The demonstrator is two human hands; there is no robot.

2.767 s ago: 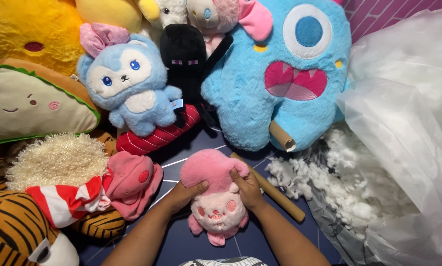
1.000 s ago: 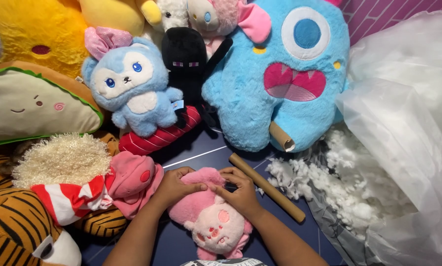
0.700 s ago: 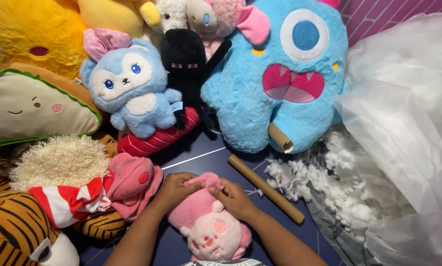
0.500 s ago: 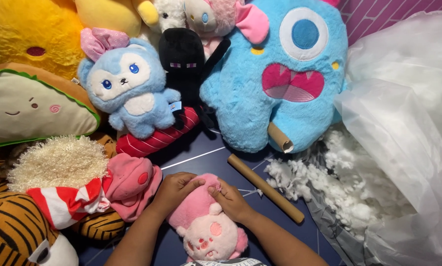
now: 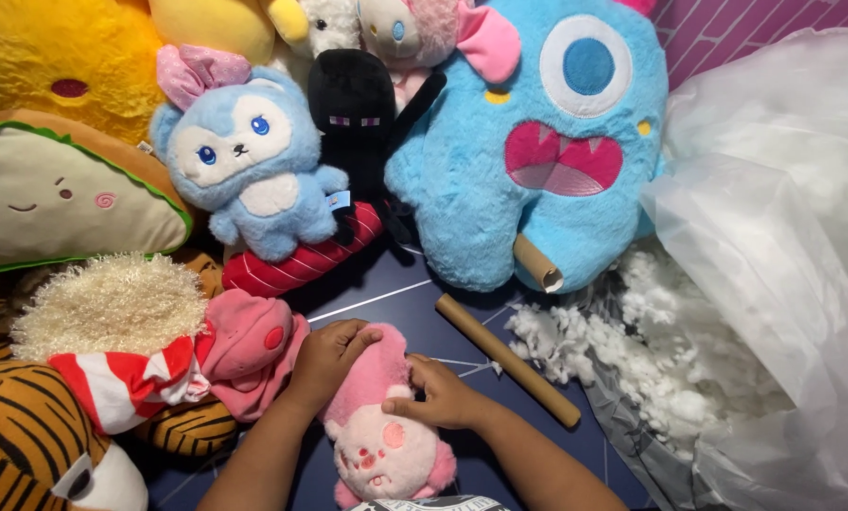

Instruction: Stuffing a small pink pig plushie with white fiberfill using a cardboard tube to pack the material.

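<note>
The head view is bright and evenly lit from above, with rich, saturated colours and only soft shadows pooled in the gaps between the plush toys and under the left hand (image 5: pixel 334 350) and right hand (image 5: pixel 438 397) at lower centre. The clear plastic bag (image 5: pixel 774 274) at the right edge catches a pale sheen and looks nearly washed out, with little detail in its whitest parts. Focus is sharp across the middle, while the corners bend and stretch slightly from the wide lens.
</note>
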